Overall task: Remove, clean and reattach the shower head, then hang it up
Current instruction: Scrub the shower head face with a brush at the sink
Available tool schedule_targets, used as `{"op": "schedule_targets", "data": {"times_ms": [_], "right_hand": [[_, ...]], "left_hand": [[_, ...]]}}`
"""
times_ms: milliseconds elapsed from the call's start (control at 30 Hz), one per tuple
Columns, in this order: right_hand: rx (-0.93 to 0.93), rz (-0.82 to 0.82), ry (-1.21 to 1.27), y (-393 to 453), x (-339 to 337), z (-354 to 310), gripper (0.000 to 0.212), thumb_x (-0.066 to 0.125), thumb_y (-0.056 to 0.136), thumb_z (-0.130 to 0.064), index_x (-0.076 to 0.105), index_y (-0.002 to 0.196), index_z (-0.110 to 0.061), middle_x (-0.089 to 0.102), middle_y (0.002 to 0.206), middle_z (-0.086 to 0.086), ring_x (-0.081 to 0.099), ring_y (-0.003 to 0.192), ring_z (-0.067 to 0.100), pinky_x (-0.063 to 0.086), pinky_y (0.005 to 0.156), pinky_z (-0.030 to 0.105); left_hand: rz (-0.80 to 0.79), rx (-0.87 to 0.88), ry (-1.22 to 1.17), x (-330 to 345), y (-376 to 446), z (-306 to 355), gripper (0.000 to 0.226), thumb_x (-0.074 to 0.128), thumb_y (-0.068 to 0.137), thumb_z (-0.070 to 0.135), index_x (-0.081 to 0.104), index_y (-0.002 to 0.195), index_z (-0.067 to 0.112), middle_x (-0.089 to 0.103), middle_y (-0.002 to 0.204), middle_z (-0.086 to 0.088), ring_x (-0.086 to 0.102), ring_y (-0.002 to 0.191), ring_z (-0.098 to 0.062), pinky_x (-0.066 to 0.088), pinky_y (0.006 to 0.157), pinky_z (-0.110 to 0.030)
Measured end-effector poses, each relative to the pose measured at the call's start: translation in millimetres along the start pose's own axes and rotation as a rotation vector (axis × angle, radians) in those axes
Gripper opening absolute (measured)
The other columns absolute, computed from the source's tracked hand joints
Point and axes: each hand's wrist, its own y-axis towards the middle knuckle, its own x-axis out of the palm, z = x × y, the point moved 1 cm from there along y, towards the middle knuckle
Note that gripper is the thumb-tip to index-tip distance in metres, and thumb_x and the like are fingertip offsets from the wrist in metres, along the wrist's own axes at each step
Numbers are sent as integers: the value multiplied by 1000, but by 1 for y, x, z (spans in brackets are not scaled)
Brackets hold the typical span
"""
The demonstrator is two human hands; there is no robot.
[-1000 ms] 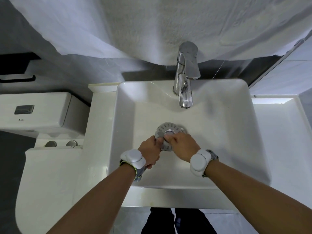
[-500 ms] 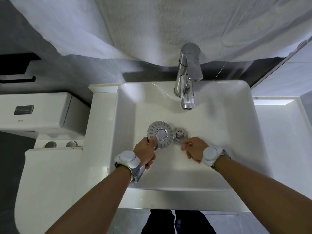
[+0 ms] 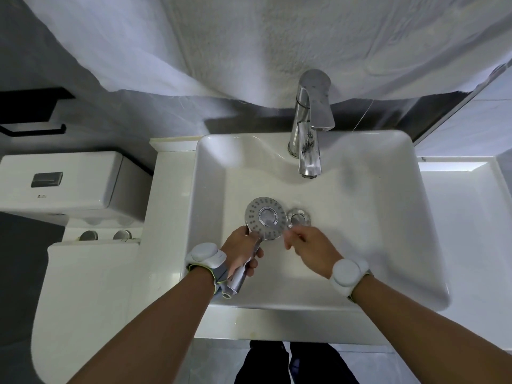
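Left hand is wrapped round the chrome handle of the shower head, fingers curled under it, thumb side up near the neck, and the piece hangs over the basin just left of centre in the frame. Its long axis runs on a slant: open threaded end down at the lower left by the wrist, round spray face up and to the right, nozzle side turned toward the camera. Right hand hovers just to the right of that face, fingers loosely bent toward it and holding nothing that I can make out, fingertips blurred, a narrow gap between them and the rim of the disc. So the face lies up and to the left of the right hand, very near, and that hand is the free one for rubbing the nozzles, I'd judge. Just beyond both, at the bottom of the sink, sits the drain plug, right beside the disc's edge in this view. Farther up, the faucet points its spout down over the basin, well apart from the hands; no water can be seen running. Nothing stands between right hand and spray face. Off to the left of the frame, the toilet tank; across the top, a white cloth hangs.
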Motion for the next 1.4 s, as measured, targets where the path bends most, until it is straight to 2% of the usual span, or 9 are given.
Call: {"op": "schedule_targets", "data": {"times_ms": [67,233,367,500,600,967,1100,1267,1400], "right_hand": [[-53,-54,-172,0,5,-12,37,47,98,-38,56,64,-27,55,61,-7,50,58,13,44,66,31],[-52,177,-179,32,-27,-10,32,48,98,-39,58,69,-28,61,69,-1,59,71,27,52,70,36],[-175,41,-361,11,-16,-13,29,45,98,-44,63,79,-31,54,67,-9,52,67,20,46,64,32],[-115,183,-243,24,-24,-6,31,47,98,-39,58,72,-27,55,66,-3,54,69,27,44,63,33],[-167,28,-344,16,-15,-12,28,45,99,-40,65,84,-28,62,77,0,56,75,24,46,69,34],[-102,167,-247,21,-20,-3,35,42,100,-42,52,69,-31,52,64,-4,53,66,26,43,62,33],[-162,91,-363,9,-6,-9,32,41,100,-43,66,94,-25,57,77,-1,54,72,25,49,68,34],[108,296,-219,42,-43,16,34,46,99,-40,54,73,-20,63,78,8,58,77,32,40,67,29],[344,330,-222,51,-54,40,43,35,103,-34,63,90,-5,67,104,20,61,92,36,41,75,31]], "left_hand": [[-15,0,12,4,-2,2,14,40,100,21,50,99,10,52,73,-11,37,41,-17,31,41,-21],[24,19,140,7,-4,7,18,39,98,24,49,90,12,50,71,-9,33,39,-16,30,42,-21],[9,11,194,8,-6,7,23,39,99,26,51,86,11,51,69,-9,34,38,-17,31,42,-21],[-18,39,220,15,-7,6,24,41,100,27,52,91,8,51,69,-9,36,37,-18,33,40,-22],[4,24,278,14,-5,6,25,40,101,27,50,87,9,53,68,-9,36,37,-18,33,40,-21],[11,45,445,12,-3,9,25,37,101,22,46,81,9,54,70,-12,38,40,-21,36,41,-24],[10,65,424,13,-2,11,24,37,100,23,48,85,9,55,70,-11,38,39,-21,36,39,-23],[32,53,178,11,-3,-3,24,39,101,25,53,94,6,52,67,-10,36,38,-19,32,39,-22],[89,-16,-17,8,1,-7,20,39,101,22,52,97,7,51,69,-10,37,38,-17,31,41,-20]]}}
